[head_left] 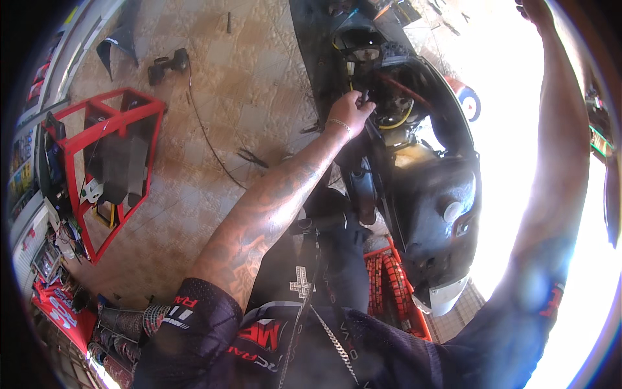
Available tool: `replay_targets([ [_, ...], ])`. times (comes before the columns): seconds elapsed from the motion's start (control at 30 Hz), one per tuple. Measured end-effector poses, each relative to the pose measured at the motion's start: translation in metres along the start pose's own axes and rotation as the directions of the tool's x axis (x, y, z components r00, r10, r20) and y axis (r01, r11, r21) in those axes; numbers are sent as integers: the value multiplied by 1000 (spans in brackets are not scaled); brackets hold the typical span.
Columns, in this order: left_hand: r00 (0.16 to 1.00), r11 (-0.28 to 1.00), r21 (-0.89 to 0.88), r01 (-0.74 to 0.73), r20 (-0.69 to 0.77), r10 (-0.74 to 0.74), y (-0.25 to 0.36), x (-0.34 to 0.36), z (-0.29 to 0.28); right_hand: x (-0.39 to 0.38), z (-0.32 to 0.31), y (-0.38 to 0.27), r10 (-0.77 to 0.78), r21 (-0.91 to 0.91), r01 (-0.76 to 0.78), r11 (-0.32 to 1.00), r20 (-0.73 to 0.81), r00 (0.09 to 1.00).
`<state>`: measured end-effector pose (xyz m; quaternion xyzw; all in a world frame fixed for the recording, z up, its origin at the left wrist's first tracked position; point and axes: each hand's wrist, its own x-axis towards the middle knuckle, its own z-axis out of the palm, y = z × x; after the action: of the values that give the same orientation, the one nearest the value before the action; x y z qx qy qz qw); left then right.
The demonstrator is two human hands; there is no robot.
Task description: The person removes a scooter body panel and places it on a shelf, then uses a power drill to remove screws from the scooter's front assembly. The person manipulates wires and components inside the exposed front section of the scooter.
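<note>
My left hand [353, 111] reaches over the uncovered middle of a dark motorcycle [427, 220]. Its fingers are closed in a pinch, with something small and dark at the tips that I cannot make out. Just beside it, a yellow cable [400, 119] curves through the exposed parts, and a reddish tube [405, 89] runs along the frame. Nearer to me is the glossy dark tank with a round pale cap [453, 211]. My right arm stretches up the bright right side; my right hand [534, 10] is cut by the top edge, its fingers mostly out of sight.
On the tiled floor at left lie a cordless drill [167, 67], a thin dark cord [206, 139] and a dark panel piece [119, 44]. A red metal frame [115, 123] stands at far left. An orange-red rack [409, 305] with red-black pieces sits beside my legs. Glare washes out the right.
</note>
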<state>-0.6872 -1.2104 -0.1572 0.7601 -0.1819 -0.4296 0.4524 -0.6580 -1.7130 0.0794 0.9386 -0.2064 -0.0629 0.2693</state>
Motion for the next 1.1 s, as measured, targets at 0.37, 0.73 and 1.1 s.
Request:
replay_targets([
  [0.37, 1000, 998, -60, 12, -16, -13, -11, 0, 6, -21, -53, -31, 422, 790, -506, 345, 351, 836],
  [0.73, 999, 994, -109, 28, -14, -30, -17, -3, 5, -11, -67, -24, 262, 755, -159, 637, -18, 965],
  [1.1, 998, 986, 162, 38, 38, -45, -22, -20, 8, -38, -84, -6, 400, 863, -378, 336, 233, 886],
])
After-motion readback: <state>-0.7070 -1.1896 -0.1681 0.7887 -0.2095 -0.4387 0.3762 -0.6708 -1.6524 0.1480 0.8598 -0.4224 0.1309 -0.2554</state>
